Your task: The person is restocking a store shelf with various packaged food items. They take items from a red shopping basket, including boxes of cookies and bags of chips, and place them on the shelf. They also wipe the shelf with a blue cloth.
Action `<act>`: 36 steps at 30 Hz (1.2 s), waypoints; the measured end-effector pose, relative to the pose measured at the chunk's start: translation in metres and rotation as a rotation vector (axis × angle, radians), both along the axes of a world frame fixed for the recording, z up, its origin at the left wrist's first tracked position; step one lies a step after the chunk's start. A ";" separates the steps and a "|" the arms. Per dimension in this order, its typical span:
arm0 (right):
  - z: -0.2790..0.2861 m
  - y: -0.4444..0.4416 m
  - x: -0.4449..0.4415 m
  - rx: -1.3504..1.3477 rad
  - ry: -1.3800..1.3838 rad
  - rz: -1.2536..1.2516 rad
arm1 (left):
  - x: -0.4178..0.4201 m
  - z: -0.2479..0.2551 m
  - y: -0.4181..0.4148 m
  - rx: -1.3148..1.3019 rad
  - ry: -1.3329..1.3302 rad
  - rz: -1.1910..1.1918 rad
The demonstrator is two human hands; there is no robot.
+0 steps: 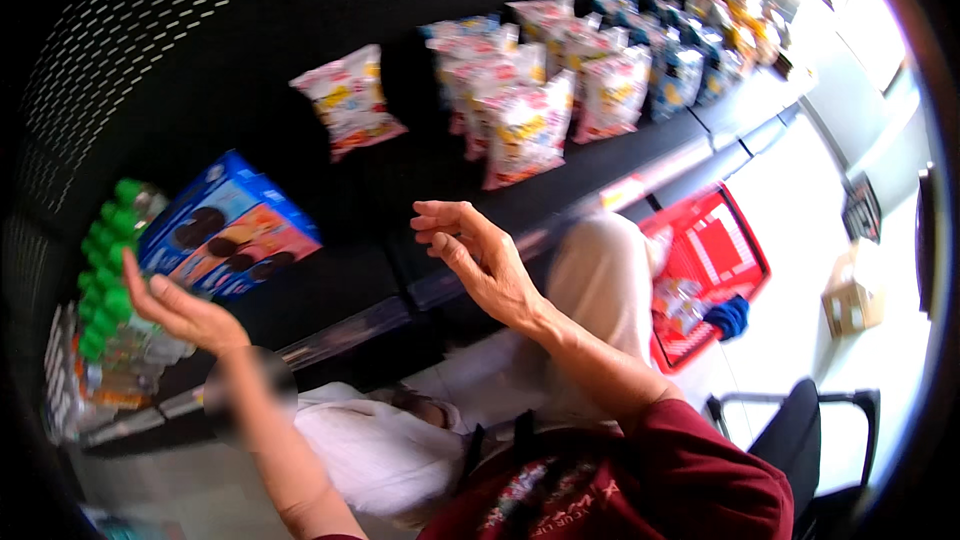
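Observation:
My left hand (pixel 187 315) is raised just in front of a blue cookie box (pixel 232 229), fingers spread and holding nothing; whether it touches the box I cannot tell. Over the front part of the black shelf (pixel 337 270) hovers my right hand (pixel 476 262), empty, with loosely bent fingers. Behind the hands, a single pink-and-white snack bag (pixel 350 101) stands apart from rows of similar snack bags (pixel 529 127). Green-capped bottles (pixel 109 262) stand close together left of the box.
Blue snack bags (pixel 675 79) and yellow ones (pixel 750 26) continue along the shelf to the right. On the floor is a red shopping basket (pixel 750 255) with packets and a blue cloth item. Beyond it are a cardboard box (pixel 853 292) and a black chair (pixel 787 435).

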State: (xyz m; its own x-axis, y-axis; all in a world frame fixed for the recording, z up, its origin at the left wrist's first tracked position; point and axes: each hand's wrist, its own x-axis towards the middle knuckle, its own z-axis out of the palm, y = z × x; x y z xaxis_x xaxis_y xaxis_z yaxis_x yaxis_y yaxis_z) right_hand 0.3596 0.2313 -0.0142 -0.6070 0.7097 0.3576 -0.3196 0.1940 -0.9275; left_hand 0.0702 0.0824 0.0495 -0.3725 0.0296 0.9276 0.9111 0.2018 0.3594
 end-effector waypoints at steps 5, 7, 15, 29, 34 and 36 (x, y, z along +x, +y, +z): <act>0.014 0.014 0.118 0.063 -0.034 -0.283 | 0.029 0.005 0.018 -0.133 0.301 -0.147; -0.001 0.035 0.174 0.112 0.041 -0.507 | 0.042 0.009 0.032 -0.166 0.446 -0.208; -0.189 0.085 0.429 -0.475 -0.503 -1.037 | 0.082 -0.007 0.072 -0.368 0.497 -0.271; -0.310 0.075 0.438 -0.597 -1.002 -1.094 | 0.135 -0.031 0.119 -0.532 0.417 -0.454; -0.304 0.075 0.441 -0.761 -0.991 -1.051 | 0.144 -0.039 0.129 -0.549 0.374 -0.533; -0.305 0.076 0.434 -0.824 -0.968 -1.070 | 0.146 -0.041 0.128 -0.555 0.369 -0.551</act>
